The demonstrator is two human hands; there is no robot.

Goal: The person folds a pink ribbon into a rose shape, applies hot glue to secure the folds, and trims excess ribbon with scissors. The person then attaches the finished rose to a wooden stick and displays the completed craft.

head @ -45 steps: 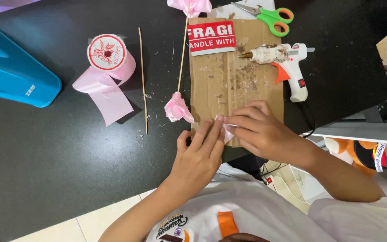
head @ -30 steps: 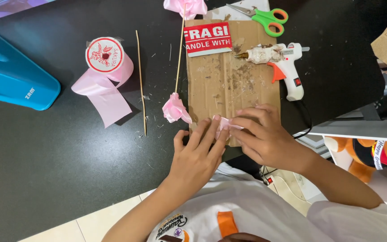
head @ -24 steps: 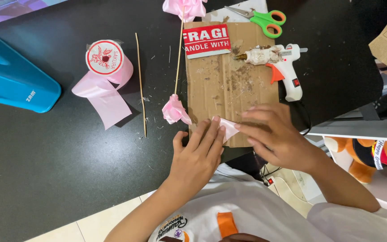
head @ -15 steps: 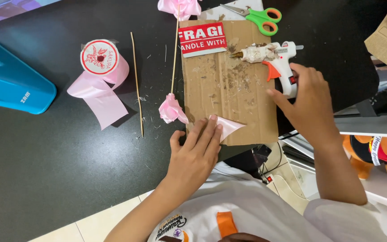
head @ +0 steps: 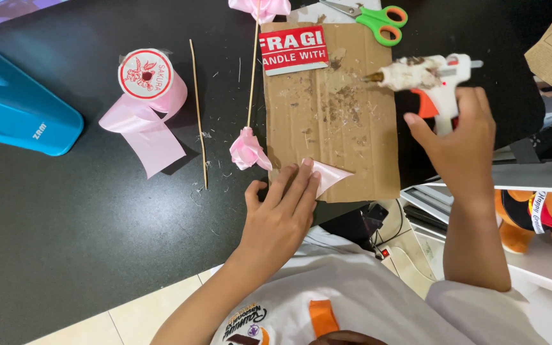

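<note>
Left grip is pressing flat, fingers together, pinning the folded pink ribbon piece on the cardboard sheet. Right grip is wrapping closed around the glue gun, whose nozzle is pointing left, long axis across the surface; the ribbon is lying down-left of it, nearer the left.

- Black table carries everything.
- Cardboard sheet lies under the left hand's fingertips.
- Pink ribbon spool, bare wooden skewer and blue plastic object lie well left of those fingers.
- Green-handled scissors lie beyond the cardboard.
</note>
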